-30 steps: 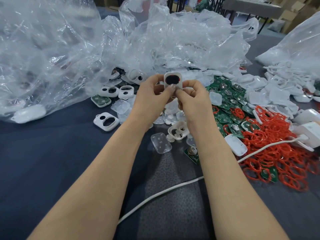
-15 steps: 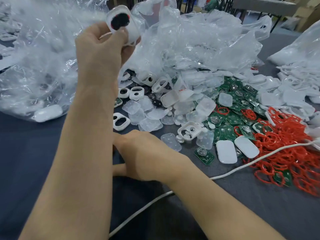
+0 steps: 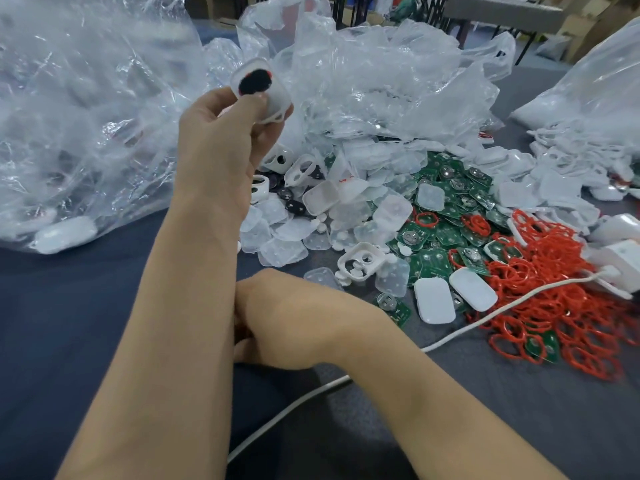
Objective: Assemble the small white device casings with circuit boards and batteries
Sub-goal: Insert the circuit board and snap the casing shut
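The left grip pinches the white casing by its lower edge; it is probably light, stiff and slick, best held at the rims, while the right grip hides its fingers, so I cannot tell its state.

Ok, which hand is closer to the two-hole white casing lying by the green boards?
Right. The right hand lies low just left of the two-hole casing; the left hand is raised farther off, gripping a black-faced casing.

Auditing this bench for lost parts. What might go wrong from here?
The left hand pinches the white casing by its lower end, raised near the clear bags; a slip might lose it among them. The white cable passes under the right forearm and across the red rings; a snagging arm might drag parts about.
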A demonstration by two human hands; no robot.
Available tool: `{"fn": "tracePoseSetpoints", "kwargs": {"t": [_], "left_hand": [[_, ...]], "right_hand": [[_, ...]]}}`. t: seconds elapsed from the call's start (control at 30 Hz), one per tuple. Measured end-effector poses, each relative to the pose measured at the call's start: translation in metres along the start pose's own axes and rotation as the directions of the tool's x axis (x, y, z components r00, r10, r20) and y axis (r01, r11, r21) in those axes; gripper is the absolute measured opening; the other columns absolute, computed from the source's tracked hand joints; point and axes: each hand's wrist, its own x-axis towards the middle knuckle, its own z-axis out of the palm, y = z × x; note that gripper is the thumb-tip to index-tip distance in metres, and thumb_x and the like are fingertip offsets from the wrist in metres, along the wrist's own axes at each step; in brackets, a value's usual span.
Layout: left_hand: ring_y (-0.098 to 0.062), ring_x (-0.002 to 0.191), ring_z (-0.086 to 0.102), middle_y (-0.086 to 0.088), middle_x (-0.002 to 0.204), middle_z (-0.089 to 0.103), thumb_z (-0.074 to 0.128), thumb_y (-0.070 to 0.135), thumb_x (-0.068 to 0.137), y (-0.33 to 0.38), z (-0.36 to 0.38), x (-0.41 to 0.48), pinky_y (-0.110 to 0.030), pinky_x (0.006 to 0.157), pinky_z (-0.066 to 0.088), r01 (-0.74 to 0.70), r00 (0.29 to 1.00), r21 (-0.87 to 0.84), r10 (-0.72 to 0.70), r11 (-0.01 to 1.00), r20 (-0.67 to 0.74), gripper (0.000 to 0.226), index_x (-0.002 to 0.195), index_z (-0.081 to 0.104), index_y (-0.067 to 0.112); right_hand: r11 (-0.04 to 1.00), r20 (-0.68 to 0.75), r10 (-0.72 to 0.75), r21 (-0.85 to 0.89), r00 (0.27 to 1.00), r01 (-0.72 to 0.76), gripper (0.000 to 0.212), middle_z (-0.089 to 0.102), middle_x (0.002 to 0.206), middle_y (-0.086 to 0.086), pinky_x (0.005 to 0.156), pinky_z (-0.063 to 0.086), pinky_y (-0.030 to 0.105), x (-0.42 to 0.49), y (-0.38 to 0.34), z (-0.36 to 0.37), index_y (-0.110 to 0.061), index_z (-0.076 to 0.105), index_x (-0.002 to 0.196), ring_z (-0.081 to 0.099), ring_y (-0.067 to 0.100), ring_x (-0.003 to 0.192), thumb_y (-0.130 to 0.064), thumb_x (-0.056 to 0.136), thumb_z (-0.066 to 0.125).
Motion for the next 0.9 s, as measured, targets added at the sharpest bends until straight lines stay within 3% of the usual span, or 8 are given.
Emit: {"fn": "tracePoseSetpoints", "kwargs": {"t": [0.1,0.17,0.3,0.47,0.63,0.73,0.8,0.9], "left_hand": [[-0.020,0.086,0.073,-0.014,0.103,0.066,0.054,-0.002,0.091,-0.004,0.001,0.001,-0.018,0.067,0.053,0.018,1.000,0.030,-0.017,0.999,-0.019,0.010,0.091,0.056,0.008],[-0.019,0.085,0.072,-0.015,0.104,0.066,0.054,-0.001,0.092,-0.010,0.001,0.001,-0.017,0.067,0.053,0.040,0.999,0.026,-0.039,0.999,-0.029,0.010,0.090,0.056,0.008],[-0.018,0.084,0.072,-0.018,0.107,0.067,0.054,-0.002,0.092,-0.034,0.003,-0.006,-0.017,0.065,0.055,0.216,0.976,-0.029,-0.215,0.976,0.029,0.014,0.106,0.057,-0.002],[-0.017,0.073,0.071,-0.021,0.109,0.065,0.054,-0.004,0.092,-0.051,0.005,-0.009,-0.023,0.064,0.059,0.418,0.903,-0.018,-0.414,0.908,0.115,0.023,0.115,0.054,-0.002],[-0.016,0.068,0.073,-0.016,0.102,0.065,0.053,-0.005,0.092,-0.063,0.009,-0.010,-0.019,0.055,0.056,0.358,0.917,0.213,-0.385,0.909,0.101,0.020,0.109,0.051,0.007],[-0.015,0.063,0.072,-0.013,0.094,0.065,0.051,-0.006,0.092,-0.069,0.011,-0.012,-0.019,0.054,0.057,0.312,0.924,0.317,-0.364,0.896,0.119,0.020,0.096,0.051,0.014],[-0.014,0.061,0.071,-0.014,0.098,0.064,0.050,-0.007,0.092,-0.074,0.011,-0.013,-0.019,0.052,0.056,0.298,0.923,0.351,-0.362,0.887,0.132,0.019,0.100,0.051,0.011],[-0.015,0.062,0.072,-0.016,0.106,0.063,0.050,-0.007,0.092,-0.078,0.011,-0.013,-0.023,0.056,0.059,0.298,0.918,0.369,-0.370,0.880,0.140,0.025,0.114,0.050,0.006]], "right_hand": [[0.950,-0.037,0.098,0.302,0.995,-0.082,0.009,0.064,0.078,-0.001,0.066,0.045,0.013,-0.008,0.006,-0.011,-0.007,0.064,0.092,0.055,0.012,0.065,-0.014,0.087,0.066],[0.867,-0.151,0.246,0.475,0.957,-0.149,0.009,0.069,0.081,0.007,0.077,0.054,0.029,-0.014,0.029,-0.024,-0.006,0.063,0.089,0.065,0.019,0.075,-0.012,0.085,0.068],[0.705,-0.413,0.626,0.663,0.661,-0.253,0.009,0.068,0.089,0.003,0.077,0.058,0.034,-0.023,0.075,-0.039,-0.011,0.060,0.099,0.069,0.015,0.075,-0.014,0.090,0.063],[0.651,-0.536,0.759,0.651,0.371,-0.391,0.016,0.060,0.087,-0.009,0.063,0.047,0.017,-0.051,0.105,-0.044,-0.017,0.063,0.105,0.059,0.006,0.071,-0.015,0.089,0.061],[0.632,-0.337,0.775,0.415,0.535,-0.655,0.015,0.055,0.081,-0.007,0.061,0.038,0.023,-0.064,0.107,-0.044,-0.016,0.062,0.093,0.055,0.012,0.077,-0.024,0.084,0.070],[0.630,-0.296,0.777,0.361,0.556,-0.687,0.011,0.055,0.087,-0.002,0.061,0.040,0.026,-0.058,0.106,-0.043,-0.017,0.060,0.093,0.055,0.016,0.079,-0.020,0.085,0.068],[0.639,-0.347,0.769,0.407,0.537,-0.652,0.008,0.058,0.085,-0.002,0.058,0.041,0.022,-0.060,0.109,-0.041,-0.015,0.058,0.090,0.054,0.014,0.075,-0.017,0.086,0.065],[0.621,-0.498,0.783,0.660,0.373,-0.422,0.015,0.060,0.093,0.000,0.067,0.046,0.022,-0.064,0.116,-0.040,-0.016,0.055,0.097,0.057,0.011,0.078,-0.015,0.086,0.065]]}}
